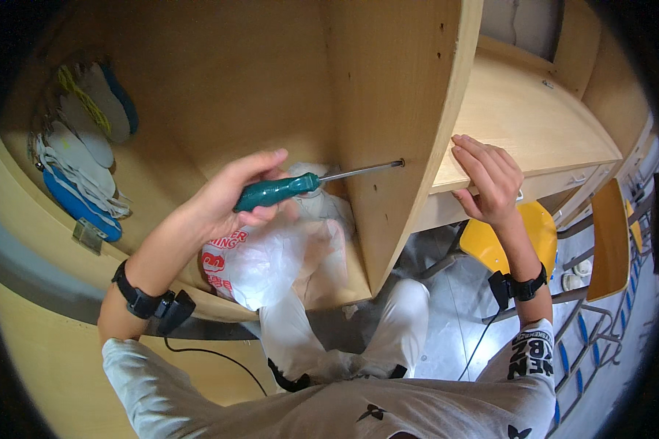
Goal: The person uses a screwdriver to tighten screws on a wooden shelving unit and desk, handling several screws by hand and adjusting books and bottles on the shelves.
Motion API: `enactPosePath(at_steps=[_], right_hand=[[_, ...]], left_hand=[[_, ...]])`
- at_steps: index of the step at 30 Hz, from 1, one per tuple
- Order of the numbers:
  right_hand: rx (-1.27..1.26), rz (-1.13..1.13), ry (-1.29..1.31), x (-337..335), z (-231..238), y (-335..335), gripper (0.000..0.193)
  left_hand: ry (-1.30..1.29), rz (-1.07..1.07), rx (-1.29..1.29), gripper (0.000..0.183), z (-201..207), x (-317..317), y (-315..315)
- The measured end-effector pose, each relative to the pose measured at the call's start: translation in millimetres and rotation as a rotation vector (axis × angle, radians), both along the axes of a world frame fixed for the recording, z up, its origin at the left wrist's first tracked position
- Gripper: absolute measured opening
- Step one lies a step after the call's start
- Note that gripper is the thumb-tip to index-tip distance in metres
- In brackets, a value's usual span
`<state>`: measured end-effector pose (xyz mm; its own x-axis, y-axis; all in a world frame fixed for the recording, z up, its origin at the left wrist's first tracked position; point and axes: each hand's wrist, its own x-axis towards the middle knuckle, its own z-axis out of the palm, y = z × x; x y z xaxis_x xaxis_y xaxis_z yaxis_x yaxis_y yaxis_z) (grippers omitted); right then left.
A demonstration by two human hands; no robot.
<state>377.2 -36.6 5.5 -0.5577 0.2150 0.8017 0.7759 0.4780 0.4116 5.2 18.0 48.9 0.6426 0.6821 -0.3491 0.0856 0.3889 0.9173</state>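
A screwdriver point(277, 192) with a green handle lies in my left hand point(250, 186), the palm and fingers curled round the handle. Its metal shaft points right, and the tip meets a small dark hole or screw point(398, 163) in the upright wooden panel point(388, 95). On the panel's other side, my right hand point(490, 175) holds nothing. Its fingers are stretched out over the near edge of a wooden desktop point(534, 110); whether the fingertips touch it I cannot tell. More small holes dot the panel above and below the screwdriver's tip.
Below my left hand, a white plastic bag with red print point(260, 267) sits in the cabinet. Several insoles point(88, 132) and a blue-soled shoe point(80, 205) lie at the far left. A yellow chair point(542, 234) stands under the desk at right, with a chair's wooden backrest point(609, 238) beside it.
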Motion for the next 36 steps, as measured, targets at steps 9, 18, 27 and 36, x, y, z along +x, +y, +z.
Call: enactPosePath(at_steps=[9,18,27,36], right_hand=[[0.045,-0.011,0.001,2,-1,1,0.045],[0.005,0.004,0.008,-3,4,-4,0.044],[0.030,-0.019,-0.001,1,-3,0,0.046],[0.013,-0.029,-0.005,-4,1,-4,0.043]], left_hand=[[0.487,0.069,2.253,0.024,1,10,-17],[-0.033,-0.212,0.067,0.038,0,-1,15],[0.268,0.064,1.967,0.029,-12,12,-9],[0.232,-0.264,0.206,0.048,-23,9,16]])
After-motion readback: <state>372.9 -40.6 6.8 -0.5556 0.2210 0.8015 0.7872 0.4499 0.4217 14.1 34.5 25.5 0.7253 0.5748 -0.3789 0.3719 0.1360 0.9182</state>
